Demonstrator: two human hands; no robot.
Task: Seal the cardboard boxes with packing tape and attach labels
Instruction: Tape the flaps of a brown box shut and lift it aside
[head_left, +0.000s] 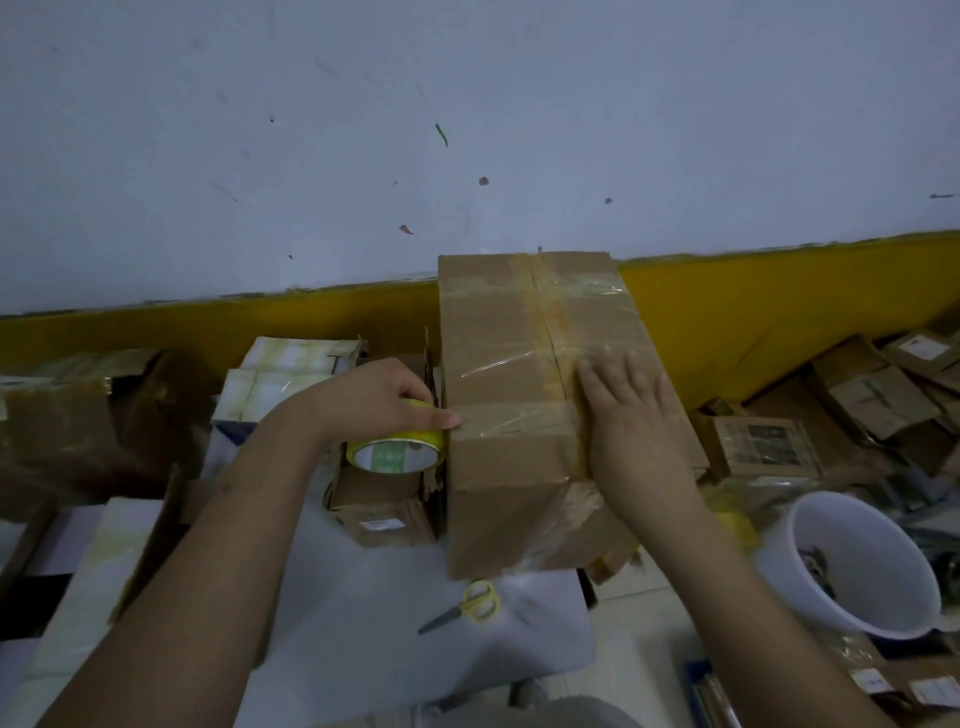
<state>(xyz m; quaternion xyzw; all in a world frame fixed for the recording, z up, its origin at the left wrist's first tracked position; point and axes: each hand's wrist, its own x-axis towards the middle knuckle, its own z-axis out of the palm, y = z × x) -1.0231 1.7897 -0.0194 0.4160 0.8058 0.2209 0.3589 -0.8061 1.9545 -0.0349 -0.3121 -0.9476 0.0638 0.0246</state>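
On the white table (332, 623), the left hand (382, 397) gripped the yellow-cored tape roll (397, 452) against the tall brown cardboard box (519, 415), apparently keeping the strip taut, while the right hand (631, 410) pressed flat, fingers straight, steadying it.

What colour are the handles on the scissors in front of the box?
Yellow, seen in the head view: the scissors lie with grey blades pointing left.

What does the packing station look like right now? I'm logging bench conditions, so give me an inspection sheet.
Surface: white tabletop, crowded.
Job's things: tall cardboard box already taped; yellow-cored tape roll at its left edge.
Clutter: yellow-handled scissors; white bucket; small boxes piled at right.
Hands: left hand grips the roll; right hand presses flat on the box.
Cables: nothing seen.
Surroundings: marked white wall, yellow band below.
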